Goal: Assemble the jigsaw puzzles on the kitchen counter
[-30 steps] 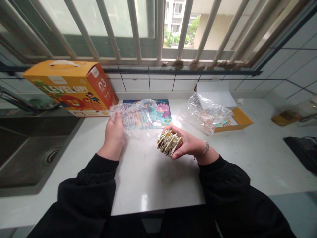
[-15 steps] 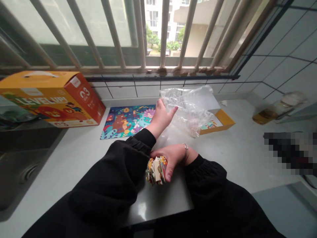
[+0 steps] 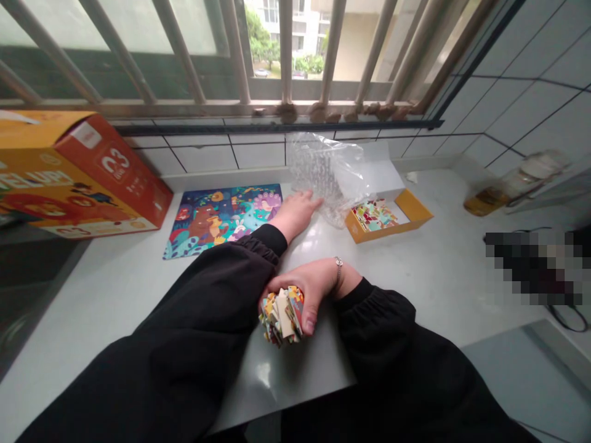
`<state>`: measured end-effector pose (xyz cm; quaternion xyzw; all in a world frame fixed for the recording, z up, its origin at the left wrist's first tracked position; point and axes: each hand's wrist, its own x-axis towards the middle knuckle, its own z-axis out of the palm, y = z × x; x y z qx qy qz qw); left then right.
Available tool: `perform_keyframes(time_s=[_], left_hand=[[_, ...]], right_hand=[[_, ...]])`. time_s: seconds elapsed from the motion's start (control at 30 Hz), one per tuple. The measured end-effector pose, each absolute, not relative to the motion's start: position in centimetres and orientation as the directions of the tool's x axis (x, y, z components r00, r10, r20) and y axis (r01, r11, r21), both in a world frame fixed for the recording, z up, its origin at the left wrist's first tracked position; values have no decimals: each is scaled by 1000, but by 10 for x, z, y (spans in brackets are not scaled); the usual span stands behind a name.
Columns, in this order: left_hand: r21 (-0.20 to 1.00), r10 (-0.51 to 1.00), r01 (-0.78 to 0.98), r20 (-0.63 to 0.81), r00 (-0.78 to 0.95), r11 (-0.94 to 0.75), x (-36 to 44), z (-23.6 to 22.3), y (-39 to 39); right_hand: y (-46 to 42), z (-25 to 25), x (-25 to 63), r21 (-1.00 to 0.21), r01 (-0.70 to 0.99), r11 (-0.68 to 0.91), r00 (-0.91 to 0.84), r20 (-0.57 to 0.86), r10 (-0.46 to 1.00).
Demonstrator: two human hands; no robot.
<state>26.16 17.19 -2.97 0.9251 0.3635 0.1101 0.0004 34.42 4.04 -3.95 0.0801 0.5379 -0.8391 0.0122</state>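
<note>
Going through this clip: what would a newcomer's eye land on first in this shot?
The orange carton at the far left of the white counter stands out first, with a colourful puzzle board lying beside it. Nearer the camera, the right hand grips a stack of jigsaw pieces, while the open left hand rests by a bubble-wrap bag.

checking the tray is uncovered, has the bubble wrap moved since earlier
Yes: the bubble wrap has shifted left, toward the puzzle board, and off the orange tray.

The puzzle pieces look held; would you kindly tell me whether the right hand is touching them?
Touching: the head view shows the right hand gripping the puzzle pieces, its fingers closed around the stack.
</note>
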Motion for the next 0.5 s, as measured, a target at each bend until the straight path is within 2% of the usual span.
perform_keyframes(time_s=[0.1, 0.23, 0.33, 0.43, 0.5], left_hand=[[182, 694, 670, 203, 691, -720, 253, -27, 190], [398, 613, 471, 416, 672, -787, 214, -8, 175], [581, 704, 399, 556, 441, -709, 172, 5, 136], [768, 838, 337, 513, 187, -545, 131, 3, 91], [785, 858, 347, 467, 214, -514, 110, -5, 66]], right_hand=[[41, -40, 347, -903, 19, -429, -980, -101, 171], [43, -36, 347, -934, -68, -350, -921, -76, 382], [45, -31, 345, -977, -95, -189, -782, -45, 621], [43, -25, 340, -999, -39, 24, -550, 41, 834], [41, -24, 336, -978, 79, 191, -399, 144, 906]])
